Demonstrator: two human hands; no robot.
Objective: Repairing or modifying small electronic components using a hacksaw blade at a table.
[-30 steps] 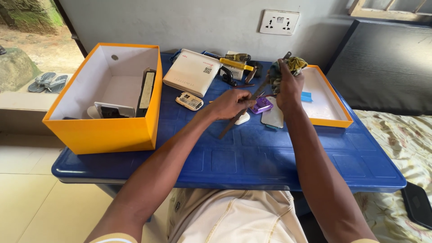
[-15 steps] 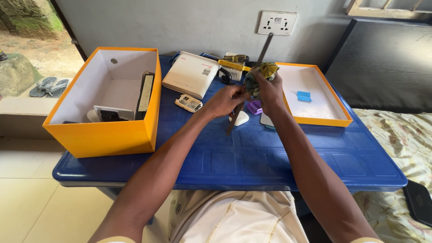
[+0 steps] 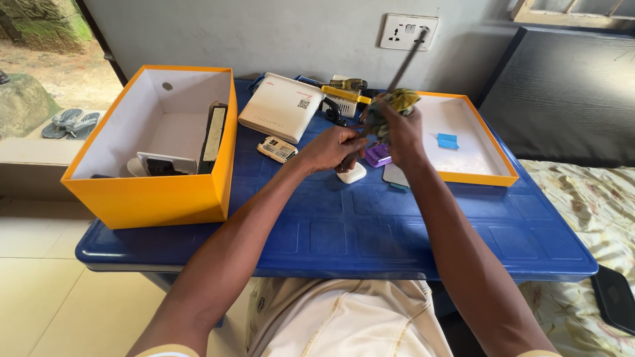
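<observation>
head view: above the blue moulded plastic table [image 3: 370, 231], the right hand [image 3: 402, 132] wraps a crumpled green-yellow cloth [image 3: 391, 106] around a long, thin dark metal rod [image 3: 405, 61], while the left hand [image 3: 336, 147] grips the rod's lower end.

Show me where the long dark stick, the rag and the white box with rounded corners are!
long dark stick [image 3: 411, 53], head view, on its upper shaft in front of the wall.
rag [image 3: 397, 101], head view, on the bunched cloth above the right hand.
white box [image 3: 281, 106], head view, middle of its flat top.
</observation>
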